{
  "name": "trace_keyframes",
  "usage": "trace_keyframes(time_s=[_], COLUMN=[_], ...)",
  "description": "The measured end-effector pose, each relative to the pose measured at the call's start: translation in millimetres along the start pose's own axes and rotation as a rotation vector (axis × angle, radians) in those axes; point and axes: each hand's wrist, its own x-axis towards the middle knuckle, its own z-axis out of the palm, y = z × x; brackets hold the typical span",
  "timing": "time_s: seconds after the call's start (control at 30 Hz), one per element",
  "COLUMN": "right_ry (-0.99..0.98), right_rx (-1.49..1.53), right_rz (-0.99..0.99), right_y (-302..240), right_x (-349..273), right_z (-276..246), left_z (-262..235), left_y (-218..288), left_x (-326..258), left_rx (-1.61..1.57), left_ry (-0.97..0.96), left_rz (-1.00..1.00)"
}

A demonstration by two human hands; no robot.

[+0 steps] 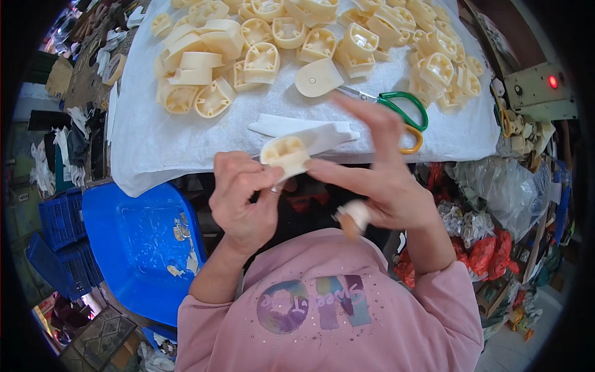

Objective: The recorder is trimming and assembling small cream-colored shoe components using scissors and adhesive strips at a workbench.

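My left hand point(245, 195) pinches a hollow, D-shaped cream plastic shoe heel point(286, 150) in front of the table's near edge. A thin white strip point(319, 137) runs from the heel's side to the right. My right hand point(396, 186) is beside it with fingers spread, one fingertip at the heel's right edge. A white wrapping point(353, 214) covers part of the right thumb, which is smeared by motion. Just beyond the right hand lie scissors point(403, 106) with one green and one orange handle loop. Another white strip point(273, 124) rests on the cloth.
Many similar heels point(260, 62) are heaped across the white cloth point(142, 133). On the lower left stands a blue plastic tub point(136, 248) with scraps inside. Clear plastic bags point(502, 186) and red bags point(489, 254) crowd the right. A box with a red light point(542, 87) is at far right.
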Motion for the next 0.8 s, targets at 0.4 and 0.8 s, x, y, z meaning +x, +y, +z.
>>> trace_keyframes(time_s=[0.4, 0.8], right_ry=[0.708, 0.476], right_rx=[1.232, 1.034], right_rz=[0.653, 0.584], right_y=[-19.9, -15.9], right_x=[-48.3, -52.0], right_z=[74.1, 57.8], left_z=[10.8, 14.0], left_y=[16.4, 27.6], left_x=[-8.0, -1.4], left_rx=[-0.403, 0.115], left_ry=[-0.168, -0.300], left_rz=[0.116, 0.317])
